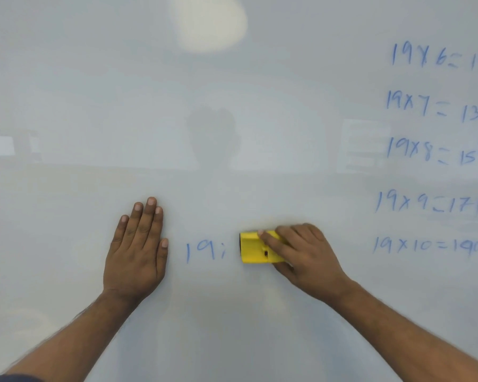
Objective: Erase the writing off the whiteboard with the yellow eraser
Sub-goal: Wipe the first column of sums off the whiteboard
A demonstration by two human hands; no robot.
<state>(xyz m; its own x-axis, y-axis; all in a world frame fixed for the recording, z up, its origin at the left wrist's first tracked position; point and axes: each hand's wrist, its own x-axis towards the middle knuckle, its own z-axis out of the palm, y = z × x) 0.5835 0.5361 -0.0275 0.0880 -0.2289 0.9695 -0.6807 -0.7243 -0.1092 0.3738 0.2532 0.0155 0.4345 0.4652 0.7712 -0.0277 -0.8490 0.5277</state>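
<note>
Yellow eraser (pixel 260 247) is being gripped by the right hand (pixel 304 255), fingers wrapped over its top, and pressed flat on the whiteboard (pixel 232 106) near 6 o'clock. Left hand (pixel 137 252) is being held spread, palm flat on the board at 7 o'clock. "19" remnant (pixel 202 250) is sitting just beside the eraser, at its 9 o'clock. Even pressure and overlapping strokes are being advised. Multiplication column (pixel 433 150) at 3 o'clock is remaining unerased.
</note>
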